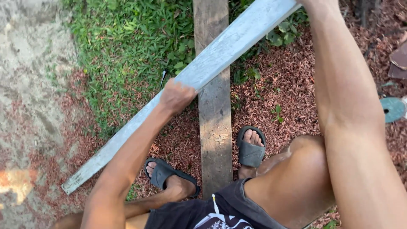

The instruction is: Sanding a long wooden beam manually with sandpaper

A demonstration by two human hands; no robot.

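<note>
A long pale grey metal bar point(229, 44) runs diagonally from the lower left to the top right, crossing over a weathered wooden plank point(215, 127) that lies lengthwise on the ground. My left hand point(177, 96) grips the bar near its middle, just left of the plank. My right arm reaches up along the right side to the bar's upper end, where the hand itself is cut off by the top edge of the frame. My feet in dark slide sandals stand on either side of the plank.
Green grass point(127, 38) covers the upper left, red-brown mulch point(288, 80) the middle and right, and sandy concrete point(25, 85) the left. A teal round disc point(393, 109) lies at the right edge beside flat reddish pieces point(399, 59).
</note>
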